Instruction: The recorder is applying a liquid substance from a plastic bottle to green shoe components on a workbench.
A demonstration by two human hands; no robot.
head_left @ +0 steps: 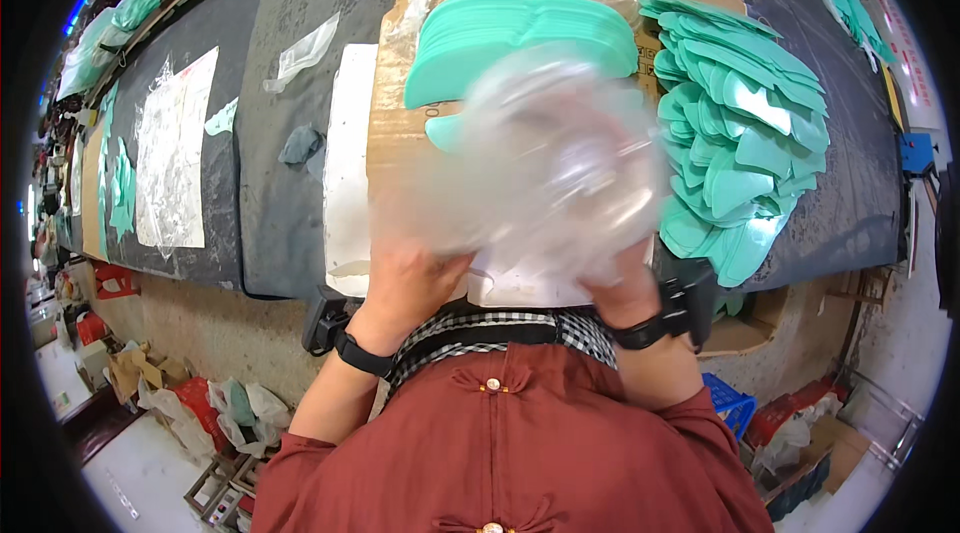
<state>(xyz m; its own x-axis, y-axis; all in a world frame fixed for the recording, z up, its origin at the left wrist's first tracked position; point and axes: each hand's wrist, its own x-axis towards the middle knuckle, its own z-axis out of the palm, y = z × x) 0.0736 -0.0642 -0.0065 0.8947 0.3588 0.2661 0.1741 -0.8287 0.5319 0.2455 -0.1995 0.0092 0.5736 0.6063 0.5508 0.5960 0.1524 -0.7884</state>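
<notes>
Across the dark worktop (290, 173) lie green foam pieces (745, 133). Above its near edge, a blurred clear plastic bag (555, 163) hangs, with left hand (410, 283) and right hand (625, 288) each closing their grip on it.

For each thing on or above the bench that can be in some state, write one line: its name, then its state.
Clear bag: lifted off the bench, blurred, held in both hands.
Left hand: gripping the bag's lower left edge.
Right hand: gripping the bag's lower right edge.
Green stack: piled neatly on cardboard.
Green pieces: fanned out, overlapping.
Small bag: empty, crumpled, lying flat.
</notes>
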